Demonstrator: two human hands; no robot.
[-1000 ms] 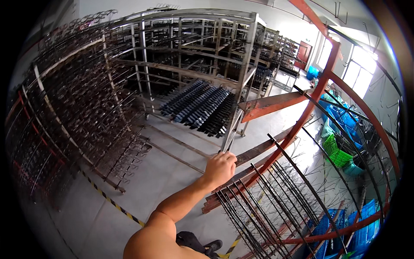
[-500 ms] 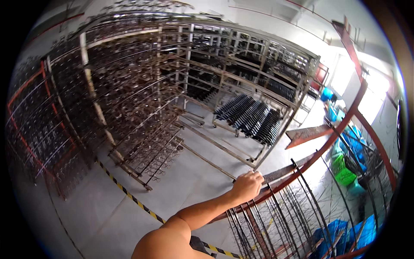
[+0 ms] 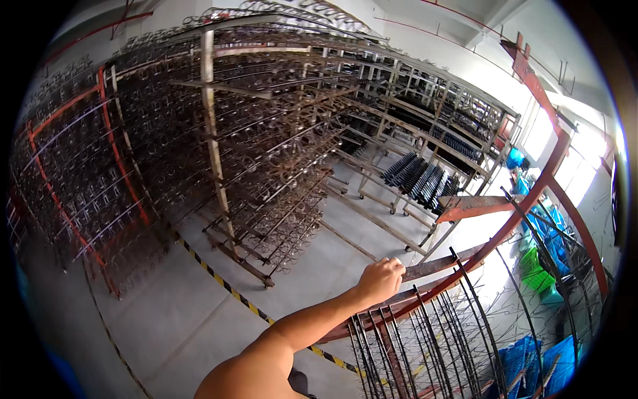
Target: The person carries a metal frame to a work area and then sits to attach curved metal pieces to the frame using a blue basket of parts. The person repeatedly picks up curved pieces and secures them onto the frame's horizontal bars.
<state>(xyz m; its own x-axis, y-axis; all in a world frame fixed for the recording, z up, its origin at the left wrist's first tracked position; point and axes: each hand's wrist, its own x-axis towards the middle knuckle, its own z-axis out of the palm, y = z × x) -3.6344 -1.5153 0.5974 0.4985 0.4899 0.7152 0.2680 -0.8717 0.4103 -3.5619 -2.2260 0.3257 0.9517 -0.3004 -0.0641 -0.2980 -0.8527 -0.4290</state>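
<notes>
My left hand [image 3: 381, 280] is closed around a bar of a red-brown metal rack [image 3: 488, 247], with the arm reaching in from the lower edge. The rack's curved-looking frame rises along the right side. Several thin black rods [image 3: 425, 319] with fine wire hooks hang across it, just to the right of my hand and below it. My right hand is out of view.
Tall metal racks [image 3: 211, 133] full of wire hooks stand ahead and to the left, beside an orange-framed rack [image 3: 119, 143]. Black-and-yellow tape [image 3: 229, 287] crosses the grey floor. A green crate [image 3: 531, 269] and blue bags [image 3: 515, 362] lie at right.
The standing racks have shifted rightward in view, and more of the orange-framed rack shows at left. My left hand and the rack it grips keep nearly the same place in the picture.
</notes>
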